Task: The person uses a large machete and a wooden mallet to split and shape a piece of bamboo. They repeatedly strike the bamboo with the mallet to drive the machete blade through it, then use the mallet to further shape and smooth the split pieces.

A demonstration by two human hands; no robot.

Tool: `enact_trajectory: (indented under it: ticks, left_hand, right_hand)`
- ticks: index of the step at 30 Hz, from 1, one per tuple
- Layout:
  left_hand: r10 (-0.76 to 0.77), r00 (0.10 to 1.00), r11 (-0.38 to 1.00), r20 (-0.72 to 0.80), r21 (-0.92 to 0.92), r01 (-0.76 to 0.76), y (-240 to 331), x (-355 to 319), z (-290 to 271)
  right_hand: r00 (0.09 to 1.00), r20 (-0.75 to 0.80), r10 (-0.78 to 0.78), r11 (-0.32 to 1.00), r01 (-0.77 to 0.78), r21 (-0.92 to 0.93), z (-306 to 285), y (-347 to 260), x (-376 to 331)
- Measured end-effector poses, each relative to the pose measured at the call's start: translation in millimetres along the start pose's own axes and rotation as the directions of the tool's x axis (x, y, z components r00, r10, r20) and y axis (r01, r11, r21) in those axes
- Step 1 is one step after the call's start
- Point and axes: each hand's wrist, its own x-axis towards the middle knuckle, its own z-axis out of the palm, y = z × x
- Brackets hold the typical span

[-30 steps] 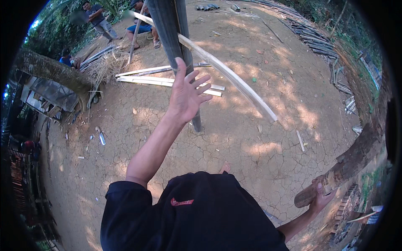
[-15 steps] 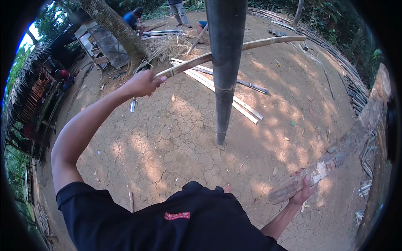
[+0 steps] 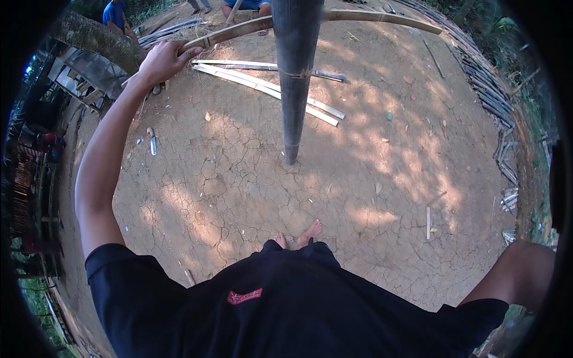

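Observation:
My left hand is closed round the near end of a long, curved bamboo strip. The strip crosses a dark upright pole and comes out on its right side; whether it passes behind or through the pole is hidden. Only my raised right upper arm and elbow show at the right edge, and the right hand lies out of view. The wooden piece it held earlier cannot be seen now.
Pale split bamboo strips lie on the cracked earth behind the pole. A knife rests on the ground at left. Poles are piled along the right. A tree trunk and two or more people, one in blue, are at the back.
My right arm has swung up and outward, carrying the wooden piece out of view. My left hand keeps its hold on the strip. The view has tilted further down, showing both feet.

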Motion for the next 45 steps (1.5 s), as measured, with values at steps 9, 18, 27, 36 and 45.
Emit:
enact_trajectory:
  ticks: [9,18,27,36,45]
  left_hand:
    - [0.071,0.995,0.997,0.074,0.007,-0.072,21.1,14.8,-33.2]
    - [0.146,0.988,0.976,0.039,0.156,-0.151,26.5,-23.0,-38.0]
    - [0.211,0.977,0.958,-0.012,0.2,-0.204,10.3,-79.6,-28.9]
    - [0.27,0.958,0.96,-0.092,0.095,-0.262,0.5,-55.3,-17.0]
    - [0.287,0.95,0.958,-0.122,0.034,-0.285,-45.3,20.7,14.1]
  right_hand:
    - [0.065,0.429,0.901,0.146,-0.976,-0.159,32.8,80.3,-202.6]
    - [0.285,0.329,0.9,0.326,-0.942,-0.076,15.0,40.4,-253.5]
    - [0.468,0.333,0.819,0.489,-0.872,0.022,21.3,60.3,-267.8]
    - [0.461,0.296,0.837,0.498,-0.865,-0.061,3.8,80.5,-265.8]
    - [0.382,0.153,0.911,0.411,-0.857,-0.311,-27.7,72.1,-269.6]
